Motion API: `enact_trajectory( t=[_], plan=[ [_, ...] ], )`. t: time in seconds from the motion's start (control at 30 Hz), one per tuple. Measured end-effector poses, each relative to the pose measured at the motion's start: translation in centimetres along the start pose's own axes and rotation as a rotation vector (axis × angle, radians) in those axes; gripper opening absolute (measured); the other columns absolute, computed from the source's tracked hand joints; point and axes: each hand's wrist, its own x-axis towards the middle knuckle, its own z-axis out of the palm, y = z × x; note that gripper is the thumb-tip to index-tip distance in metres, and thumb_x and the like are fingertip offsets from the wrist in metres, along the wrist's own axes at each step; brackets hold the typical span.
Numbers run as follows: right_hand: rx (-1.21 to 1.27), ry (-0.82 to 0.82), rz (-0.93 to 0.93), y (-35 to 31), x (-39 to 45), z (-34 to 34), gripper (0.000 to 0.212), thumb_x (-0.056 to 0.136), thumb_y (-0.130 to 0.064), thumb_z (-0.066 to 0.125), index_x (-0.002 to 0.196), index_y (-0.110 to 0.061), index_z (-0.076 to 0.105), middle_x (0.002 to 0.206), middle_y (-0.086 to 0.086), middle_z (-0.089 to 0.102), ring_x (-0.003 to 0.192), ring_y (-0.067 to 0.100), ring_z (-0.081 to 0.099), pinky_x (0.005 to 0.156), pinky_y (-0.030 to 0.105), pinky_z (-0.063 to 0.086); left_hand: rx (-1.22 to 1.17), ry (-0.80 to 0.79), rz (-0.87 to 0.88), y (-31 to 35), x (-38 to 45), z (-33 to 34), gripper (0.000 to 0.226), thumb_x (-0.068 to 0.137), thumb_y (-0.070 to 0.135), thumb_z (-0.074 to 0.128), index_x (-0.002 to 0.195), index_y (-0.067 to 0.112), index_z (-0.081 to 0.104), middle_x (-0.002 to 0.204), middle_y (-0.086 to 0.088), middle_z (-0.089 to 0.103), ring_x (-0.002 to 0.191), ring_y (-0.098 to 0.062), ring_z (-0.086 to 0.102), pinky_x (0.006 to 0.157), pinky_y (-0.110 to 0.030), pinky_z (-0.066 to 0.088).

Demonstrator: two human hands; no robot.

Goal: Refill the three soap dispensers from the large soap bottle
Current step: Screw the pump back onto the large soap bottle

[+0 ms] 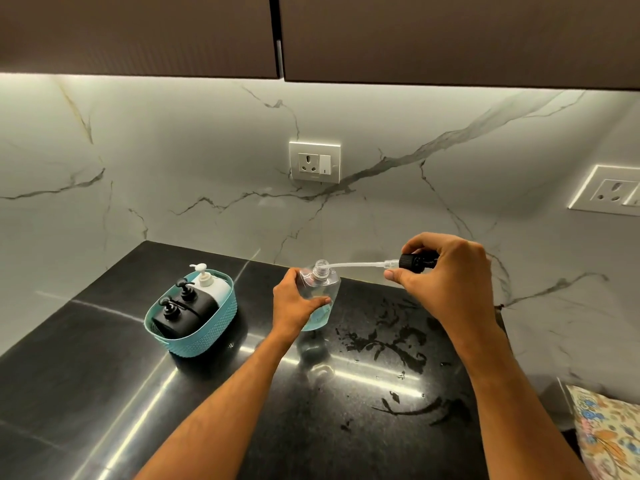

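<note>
A clear soap bottle point(320, 289) stands on the black counter point(104, 358), its neck uncapped, with a little blue liquid at the bottom. My left hand point(294, 303) grips its left side. My right hand point(446, 271) holds the black pump head point(415, 262) sideways, to the right of the bottle. The pump's clear tube point(360, 265) points left, its tip near the bottle's mouth. A teal basket point(207, 336) on the left holds two black dispensers point(180, 313) and a white pump bottle point(216, 287).
Wet smears and drops point(391, 341) cover the counter right of the bottle. A marble wall with a socket point(314, 162) rises behind. A second socket point(609, 190) is at the right. A floral cloth point(609, 434) lies at the lower right corner.
</note>
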Motion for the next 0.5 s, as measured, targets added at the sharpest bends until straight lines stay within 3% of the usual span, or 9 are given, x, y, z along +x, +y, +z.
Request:
enact_trajectory(
  t=[0.1, 0.3, 0.5],
  plan=[
    [-0.012, -0.004, -0.027, -0.6, 0.6, 0.2, 0.036, 0.063, -0.047, 0.094, 0.085, -0.025, 0.075, 0.080, -0.005, 0.073, 0.073, 0.012, 0.065, 0.072, 0.030, 0.059, 0.005, 0.001, -0.005, 0.0, 0.0, 0.2, 0.062, 0.067, 0.019, 0.097, 0.113, 0.023, 0.057, 0.114, 0.005, 0.066, 0.103, -0.011, 0.064, 0.080, -0.004, 0.045],
    [-0.023, -0.044, -0.097, -1.0, 2.7, 0.5, 0.039, 0.063, -0.047, 0.095, 0.089, -0.024, 0.078, 0.085, -0.002, 0.071, 0.073, 0.012, 0.064, 0.068, 0.026, 0.056, 0.002, -0.017, -0.011, -0.1, -0.1, 0.5, 0.061, 0.069, 0.018, 0.096, 0.115, 0.022, 0.057, 0.117, 0.003, 0.067, 0.105, -0.012, 0.063, 0.088, -0.015, 0.048],
    [-0.001, -0.119, -0.183, -2.1, 5.0, 1.4, 0.044, 0.062, -0.038, 0.097, 0.098, -0.020, 0.078, 0.089, -0.001, 0.074, 0.075, 0.012, 0.066, 0.074, 0.031, 0.061, -0.003, -0.029, 0.004, 0.6, -0.3, 1.0, 0.061, 0.068, 0.019, 0.096, 0.116, 0.020, 0.058, 0.114, 0.007, 0.065, 0.103, -0.012, 0.065, 0.080, -0.006, 0.050]
  ],
)
